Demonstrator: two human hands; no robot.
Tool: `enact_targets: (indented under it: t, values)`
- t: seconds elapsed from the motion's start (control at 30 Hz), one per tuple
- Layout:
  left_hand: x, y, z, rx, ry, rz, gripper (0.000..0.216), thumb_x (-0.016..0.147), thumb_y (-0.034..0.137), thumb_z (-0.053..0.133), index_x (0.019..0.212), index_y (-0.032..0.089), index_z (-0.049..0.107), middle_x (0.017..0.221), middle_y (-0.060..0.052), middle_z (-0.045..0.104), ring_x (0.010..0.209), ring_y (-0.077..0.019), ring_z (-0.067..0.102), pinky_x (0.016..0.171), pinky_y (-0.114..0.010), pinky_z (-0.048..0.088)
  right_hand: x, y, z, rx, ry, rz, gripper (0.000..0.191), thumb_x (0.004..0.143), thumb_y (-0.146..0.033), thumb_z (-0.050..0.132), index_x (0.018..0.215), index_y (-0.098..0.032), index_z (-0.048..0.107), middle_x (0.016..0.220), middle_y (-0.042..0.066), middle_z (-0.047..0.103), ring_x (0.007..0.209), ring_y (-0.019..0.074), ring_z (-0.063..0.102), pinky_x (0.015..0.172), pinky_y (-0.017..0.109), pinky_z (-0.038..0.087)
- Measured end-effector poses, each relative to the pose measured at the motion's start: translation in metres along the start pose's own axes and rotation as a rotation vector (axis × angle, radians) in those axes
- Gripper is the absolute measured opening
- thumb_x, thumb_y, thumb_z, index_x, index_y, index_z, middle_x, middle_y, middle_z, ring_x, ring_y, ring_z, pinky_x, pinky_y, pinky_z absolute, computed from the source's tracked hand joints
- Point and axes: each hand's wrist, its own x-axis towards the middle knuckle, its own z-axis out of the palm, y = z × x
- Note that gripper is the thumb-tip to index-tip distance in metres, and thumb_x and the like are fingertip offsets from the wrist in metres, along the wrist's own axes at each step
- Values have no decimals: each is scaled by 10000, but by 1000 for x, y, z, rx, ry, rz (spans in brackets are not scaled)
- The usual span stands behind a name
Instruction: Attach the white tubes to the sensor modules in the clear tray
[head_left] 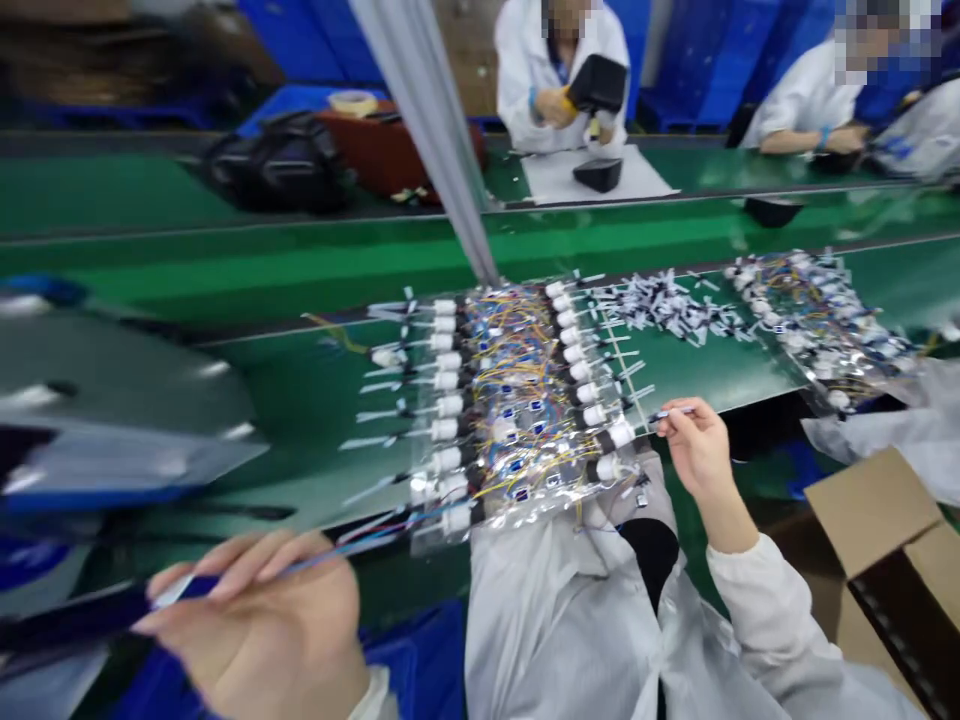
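Note:
My left hand [277, 610] is at the lower left, its fingers closed on a thin bundle of blue and red wires [360, 540] that runs back to the tray. A small white piece [174, 590] shows at the fingertips. My right hand [697, 445] pinches a thin strip with a black end [671, 412] beside a white cylindrical part [621, 433] on the tray's right edge. Between my hands lies a clear plastic tray [517, 515]. It holds rows of white cylindrical parts [448, 405] with white strips sticking out and tangled coloured wires [517, 350] in the middle.
A pile of black-and-white strips [675, 305] lies on the green bench [300, 390]; another wired tray [817, 315] is further right. A metal post [435, 130] rises behind. An open carton [874, 510] stands at lower right. A co-worker [517, 70] works across the line.

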Motion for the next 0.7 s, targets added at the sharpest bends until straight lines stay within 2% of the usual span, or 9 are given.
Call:
enact_targets:
  t: [0.07, 0.13, 0.23, 0.4, 0.47, 0.53, 0.57, 0.63, 0.7]
  values:
    - [10, -3, -14, -171, 55, 183, 307, 620, 491, 973, 781, 418, 721, 817, 228, 700, 650, 29, 578, 625, -29, 501, 4, 2, 3, -18, -26, -31, 224, 774, -252, 868, 872, -193, 675, 882, 13, 729, 647, 107, 677, 649, 260, 584]
    - [20, -4, -24, -259, 9, 233, 379, 575, 365, 1019, 798, 351, 714, 797, 219, 671, 619, 70, 536, 655, 27, 464, 5, 6, 4, -55, -47, -62, 215, 788, -250, 857, 882, -196, 671, 882, 12, 727, 650, 111, 683, 654, 268, 586]
    - [28, -5, -33, -180, -50, 238, 374, 628, 325, 1002, 892, 343, 737, 886, 158, 665, 691, 39, 551, 707, -14, 496, 3, 15, 3, -182, -69, -91, 228, 783, -266, 862, 883, -191, 670, 861, 18, 724, 634, 124, 681, 639, 283, 583]
    - [16, -26, -28, 114, -51, 330, 406, 582, 331, 1005, 920, 248, 797, 825, 23, 681, 667, -73, 576, 573, -171, 517, -4, 23, -5, -349, -78, -202, 208, 769, -245, 868, 868, -186, 695, 848, 27, 694, 720, 151, 680, 647, 286, 571]
    - [5, -40, -18, 270, -180, 318, 366, 622, 276, 984, 945, 239, 815, 788, -3, 714, 636, -112, 620, 544, -214, 529, -8, 20, -2, -389, -123, -304, 112, 822, -232, 821, 871, -201, 725, 865, 38, 698, 814, 176, 694, 726, 320, 584]
    - [-5, -55, -3, 434, -398, 321, 288, 677, 238, 955, 936, 237, 829, 823, -37, 758, 685, -160, 690, 577, -255, 576, -12, 13, 7, -430, -192, -407, 15, 875, -210, 767, 884, -219, 759, 896, 53, 718, 906, 204, 708, 843, 379, 589]
    - [-9, -62, 6, 498, -510, 332, 253, 700, 230, 944, 929, 238, 836, 858, -54, 776, 739, -181, 721, 621, -276, 604, -14, 9, 14, -435, -224, -436, 38, 891, -196, 749, 901, -226, 769, 914, 58, 726, 930, 213, 715, 880, 403, 587]
    - [-16, -74, 27, 562, -676, 365, 233, 752, 231, 914, 974, 248, 844, 931, -78, 799, 829, -203, 753, 716, -310, 639, -20, 3, 27, -394, -264, -420, 106, 901, -171, 737, 973, -244, 765, 931, 53, 729, 911, 216, 731, 875, 418, 598]
    - [-20, -86, 46, 564, -761, 368, 215, 817, 247, 867, 1030, 251, 841, 978, -91, 807, 874, -206, 765, 779, -331, 652, -26, 0, 39, -341, -298, -358, 156, 902, -161, 737, 1024, -259, 744, 924, 42, 721, 851, 204, 735, 818, 404, 614]
